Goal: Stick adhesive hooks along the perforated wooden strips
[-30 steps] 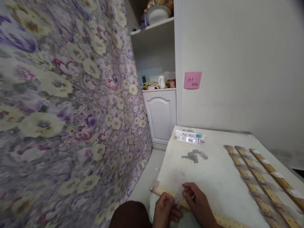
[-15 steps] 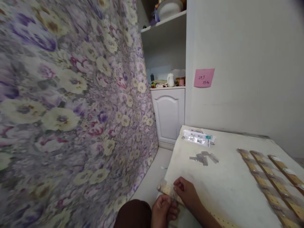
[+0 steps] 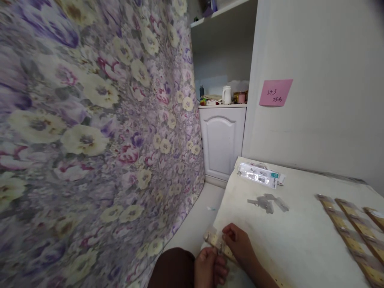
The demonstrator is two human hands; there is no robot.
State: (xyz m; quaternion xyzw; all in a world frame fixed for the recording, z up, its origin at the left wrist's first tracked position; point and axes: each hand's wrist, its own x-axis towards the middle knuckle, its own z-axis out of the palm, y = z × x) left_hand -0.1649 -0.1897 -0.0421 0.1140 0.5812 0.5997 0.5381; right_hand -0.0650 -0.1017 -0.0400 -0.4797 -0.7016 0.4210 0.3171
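At the table's near left corner lies a light wooden strip with small holes (image 3: 213,239), with small shiny pieces on it. My left hand (image 3: 209,266) is at the strip's near edge, its thumb and fingers closed together; what is between them is too small to name. Over the strip's far side, my right hand (image 3: 239,241) has thumb and forefinger pinched close to its surface. Whatever that pinch holds is hidden. Farther up the table sits a small pile of grey translucent plastic pieces (image 3: 265,203).
Long wooden strips with clear plastic pieces (image 3: 342,226) lie along the table's right side. A clear blister pack (image 3: 258,175) rests near the back edge of the white table (image 3: 303,232). The floral curtain (image 3: 99,136) hangs on the left, beside a white cabinet (image 3: 223,142).
The view has shifted, so the table and cabinet appear farther right. Both hands stay at the wooden strip, with almost no change in their grip.
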